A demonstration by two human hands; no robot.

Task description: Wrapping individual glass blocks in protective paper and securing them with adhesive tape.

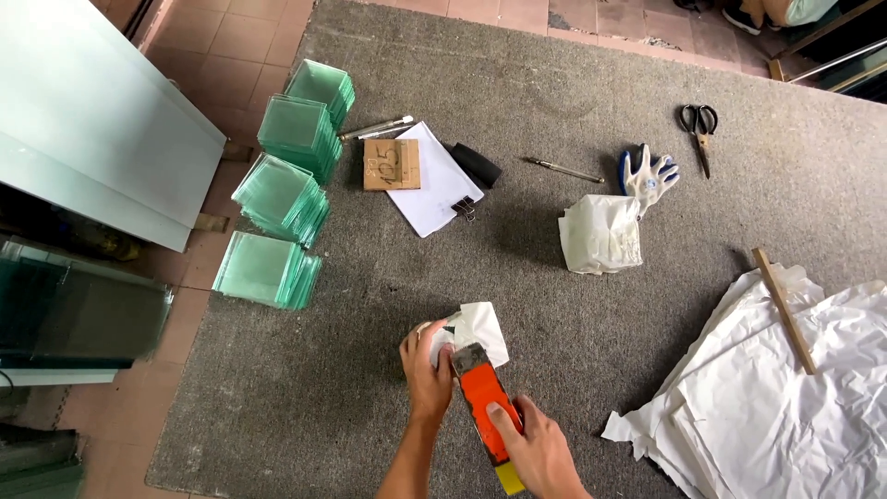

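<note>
Grey carpet covers a tiled floor, glass stacks lining its left edge. Near the bottom, the left hand clasps a paper-wrapped bundle. The right hand grips an orange tape dispenser, its tip touching the bundle. Scissors and a glove lie well apart.

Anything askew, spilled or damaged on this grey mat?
Nothing damaged. The four stacks of green-tinted square glass panes sit fanned and slightly slipped along the mat's left edge, and the crumpled white paper sheets lie heaped at right.
</note>
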